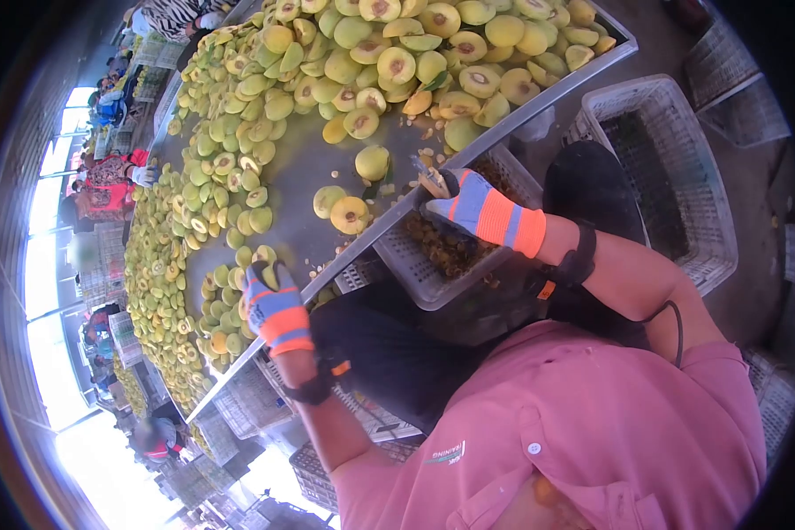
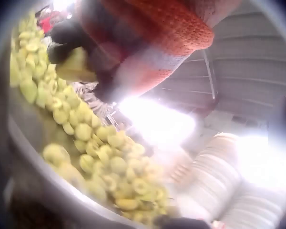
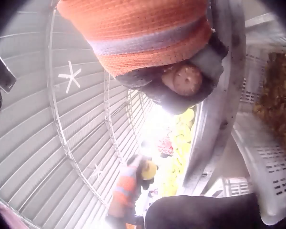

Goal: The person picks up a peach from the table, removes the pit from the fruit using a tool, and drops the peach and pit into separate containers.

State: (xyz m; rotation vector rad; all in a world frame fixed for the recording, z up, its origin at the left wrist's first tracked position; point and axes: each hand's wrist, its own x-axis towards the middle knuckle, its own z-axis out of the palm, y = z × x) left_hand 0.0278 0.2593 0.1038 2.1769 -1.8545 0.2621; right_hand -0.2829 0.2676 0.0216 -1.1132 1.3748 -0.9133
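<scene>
My left hand (image 1: 278, 311), in a striped orange and blue-grey glove with dark fingertips, is just over the near edge of a metal table (image 1: 305, 168). It holds a yellow-green piece of peach-like fruit (image 2: 77, 67) between thumb and fingers. My right hand (image 1: 484, 205), gloved the same way, grips a tool by its wooden handle (image 3: 187, 80) at the table's rim. The tool's thin tip (image 1: 418, 164) points over the tabletop; the glove covers much of the rest. Between the hands lie a few loose fruits, among them a cut half (image 1: 350, 215) showing its brown centre.
Halved fruits (image 1: 230, 141) are heaped across the table. Below the rim, a crate (image 1: 437, 291) contains brown scraps. Another white crate (image 1: 711, 190) stands at the right. Along the table's far side are other people, one wearing a white glove (image 1: 143, 175).
</scene>
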